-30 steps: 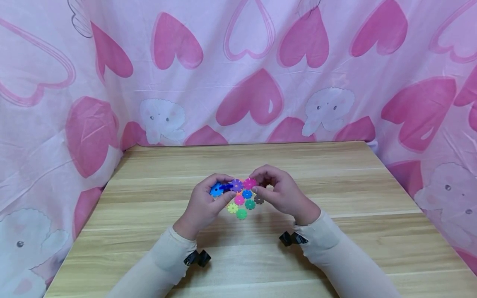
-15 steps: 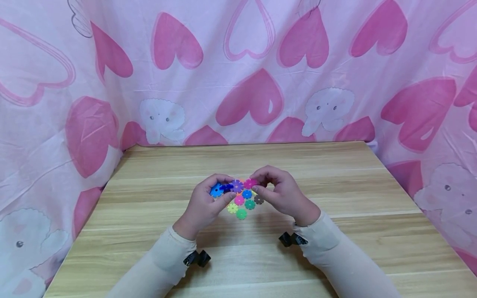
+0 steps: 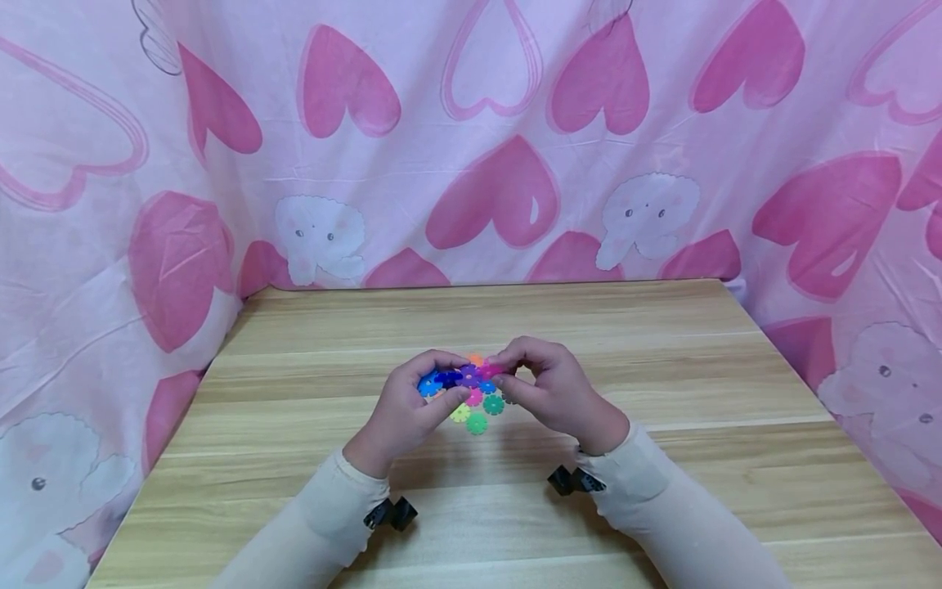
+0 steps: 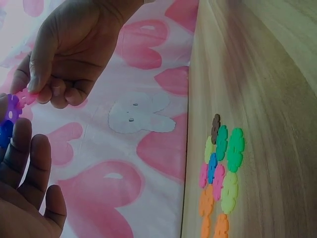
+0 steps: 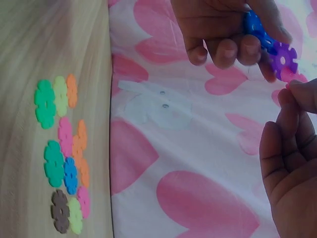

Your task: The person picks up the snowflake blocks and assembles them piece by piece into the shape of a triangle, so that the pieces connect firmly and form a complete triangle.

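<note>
Above the table, my left hand (image 3: pixel 408 409) pinches a chain of flower-shaped interlocking discs between thumb and fingers. The chain has a light blue disc (image 3: pixel 429 386), a dark blue disc (image 3: pixel 447 379) and a purple disc (image 3: pixel 468 375). My right hand (image 3: pixel 559 397) pinches a pink disc (image 4: pixel 26 97) between thumb and forefinger, tilted against the purple disc's edge. The right wrist view shows the purple disc (image 5: pixel 284 62) and the pink one meeting; whether their slots are engaged I cannot tell. Fingertips cover part of both.
Several loose discs lie flat on the wooden table beneath my hands, among them a green disc (image 3: pixel 477 423), a teal disc (image 3: pixel 494 403), a brown disc (image 5: pixel 60 211) and an orange disc (image 5: pixel 72 90). A pink heart-patterned curtain (image 3: pixel 493 196) stands behind the table.
The pink disc has turned from face-on to tilted. My right hand has shifted slightly left and down, and my left hand with the chain has dipped a little.
</note>
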A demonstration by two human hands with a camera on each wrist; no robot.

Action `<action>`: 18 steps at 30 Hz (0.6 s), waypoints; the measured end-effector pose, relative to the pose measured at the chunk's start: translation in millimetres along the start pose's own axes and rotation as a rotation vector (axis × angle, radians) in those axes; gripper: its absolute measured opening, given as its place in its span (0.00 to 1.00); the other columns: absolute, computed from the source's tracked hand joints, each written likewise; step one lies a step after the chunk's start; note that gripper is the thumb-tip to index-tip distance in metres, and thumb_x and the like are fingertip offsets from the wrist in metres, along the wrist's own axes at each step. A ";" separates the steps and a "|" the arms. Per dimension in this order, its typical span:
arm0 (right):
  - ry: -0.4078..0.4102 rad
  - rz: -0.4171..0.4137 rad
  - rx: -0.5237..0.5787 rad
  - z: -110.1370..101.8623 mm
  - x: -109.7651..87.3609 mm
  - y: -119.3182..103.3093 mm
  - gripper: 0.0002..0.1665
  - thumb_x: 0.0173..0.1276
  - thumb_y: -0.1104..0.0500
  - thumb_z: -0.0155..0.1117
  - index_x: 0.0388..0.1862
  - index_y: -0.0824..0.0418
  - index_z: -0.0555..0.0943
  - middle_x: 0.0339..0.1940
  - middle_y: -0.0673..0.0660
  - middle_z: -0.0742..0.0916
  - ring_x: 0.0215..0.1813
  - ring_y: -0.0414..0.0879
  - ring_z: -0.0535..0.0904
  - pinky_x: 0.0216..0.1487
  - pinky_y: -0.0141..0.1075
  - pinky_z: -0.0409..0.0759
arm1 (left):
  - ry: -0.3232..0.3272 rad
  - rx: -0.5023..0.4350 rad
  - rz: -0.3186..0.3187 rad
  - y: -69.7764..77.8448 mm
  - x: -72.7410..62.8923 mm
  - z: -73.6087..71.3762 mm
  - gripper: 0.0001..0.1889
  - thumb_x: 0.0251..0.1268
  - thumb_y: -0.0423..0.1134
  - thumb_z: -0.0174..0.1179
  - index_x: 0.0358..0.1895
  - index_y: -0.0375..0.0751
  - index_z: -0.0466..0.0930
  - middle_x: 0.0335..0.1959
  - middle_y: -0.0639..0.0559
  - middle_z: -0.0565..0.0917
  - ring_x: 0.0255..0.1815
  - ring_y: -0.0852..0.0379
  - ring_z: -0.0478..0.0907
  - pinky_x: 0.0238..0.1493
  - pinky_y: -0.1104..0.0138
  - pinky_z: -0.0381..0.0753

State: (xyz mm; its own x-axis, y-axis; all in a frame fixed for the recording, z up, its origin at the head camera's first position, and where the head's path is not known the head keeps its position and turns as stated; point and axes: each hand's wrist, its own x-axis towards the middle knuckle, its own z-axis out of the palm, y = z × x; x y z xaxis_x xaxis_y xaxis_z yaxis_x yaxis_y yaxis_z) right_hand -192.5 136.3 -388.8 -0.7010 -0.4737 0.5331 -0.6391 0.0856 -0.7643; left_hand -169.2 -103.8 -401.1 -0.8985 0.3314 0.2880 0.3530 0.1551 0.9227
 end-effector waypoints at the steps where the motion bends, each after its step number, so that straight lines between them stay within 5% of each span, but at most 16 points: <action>1: -0.002 -0.008 0.005 0.4 0.2 0.2 0.13 0.69 0.76 0.67 0.46 0.61 0.85 0.39 0.57 0.89 0.37 0.46 0.83 0.38 0.37 0.88 | -0.007 -0.002 0.002 0.2 -0.1 0.2 0.17 0.70 0.35 0.69 0.59 0.41 0.82 0.57 0.43 0.84 0.50 0.48 0.85 0.49 0.65 0.89; 13: 0.003 -0.027 -0.027 1.9 0.7 2.0 0.16 0.68 0.76 0.68 0.45 0.58 0.87 0.36 0.57 0.89 0.37 0.44 0.82 0.39 0.36 0.86 | 0.007 0.010 -0.068 5.1 -0.6 2.3 0.20 0.67 0.37 0.73 0.60 0.43 0.83 0.56 0.45 0.84 0.49 0.48 0.85 0.47 0.64 0.89; 18: -0.033 0.047 -0.063 -1.7 1.9 0.3 0.15 0.68 0.72 0.71 0.50 0.58 0.86 0.42 0.53 0.89 0.40 0.45 0.82 0.44 0.36 0.86 | 0.048 0.030 -0.062 0.8 0.4 2.6 0.18 0.68 0.38 0.73 0.59 0.46 0.85 0.57 0.46 0.85 0.49 0.48 0.85 0.47 0.65 0.90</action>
State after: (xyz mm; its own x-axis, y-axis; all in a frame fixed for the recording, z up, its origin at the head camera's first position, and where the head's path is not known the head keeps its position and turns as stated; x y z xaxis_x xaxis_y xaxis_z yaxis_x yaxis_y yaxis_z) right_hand -194.6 136.9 -387.5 -0.7205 -0.4962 0.4844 -0.6251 0.1624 -0.7635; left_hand -168.6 -101.1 -400.8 -0.9302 0.2754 0.2427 0.3027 0.2017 0.9315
